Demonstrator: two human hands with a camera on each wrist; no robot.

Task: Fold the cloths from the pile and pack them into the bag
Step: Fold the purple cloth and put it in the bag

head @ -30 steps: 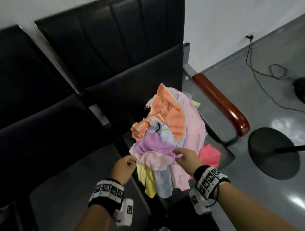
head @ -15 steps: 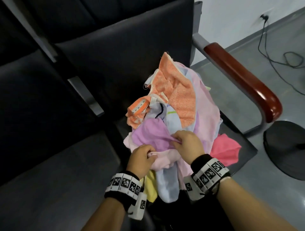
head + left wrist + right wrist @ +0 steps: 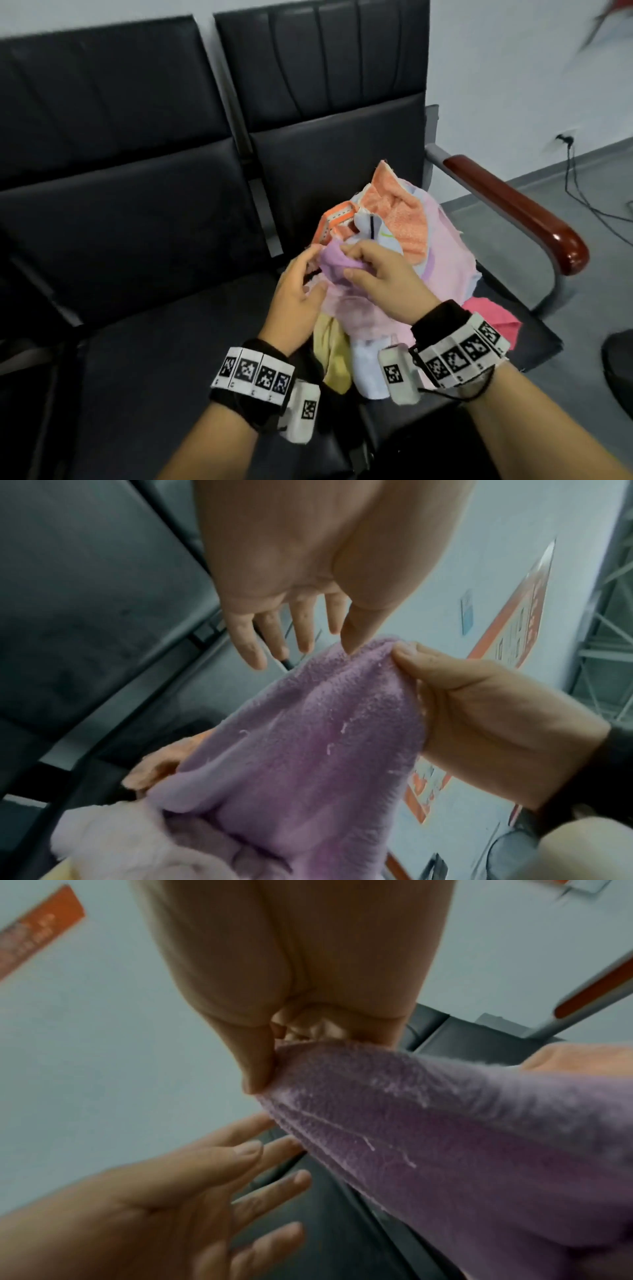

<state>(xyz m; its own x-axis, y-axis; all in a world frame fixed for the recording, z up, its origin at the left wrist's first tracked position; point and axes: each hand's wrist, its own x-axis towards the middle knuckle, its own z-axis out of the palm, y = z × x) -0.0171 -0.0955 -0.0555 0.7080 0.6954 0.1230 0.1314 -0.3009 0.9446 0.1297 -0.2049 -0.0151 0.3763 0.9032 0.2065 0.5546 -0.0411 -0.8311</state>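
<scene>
- Head view, seat row (image 3: 144, 240): black padded chairs; the right-hand seat serves as the surface for the cloths. The camera now looks at the row more squarely than a second ago.
- Pile of cloths (image 3: 411, 253): orange, pink, white and yellow pieces heaped on that seat, just beside the armrest (image 3: 513, 209). No bag is in view.
- Purple cloth (image 3: 337, 262): half a second ago it lay flat on the pile's front; now its top corner is lifted off the heap, its lower part resting among the pink pieces.
- Right hand (image 3: 383, 281): grip closed, thumb and fingers pinching the purple cloth's raised corner.
- Left hand (image 3: 298, 291): fingers spread, grip empty, thumb tip touching the cloth edge; earlier it clutched the pile's front.
- Judgement: one cloth is singled out; folding not yet begun.
</scene>
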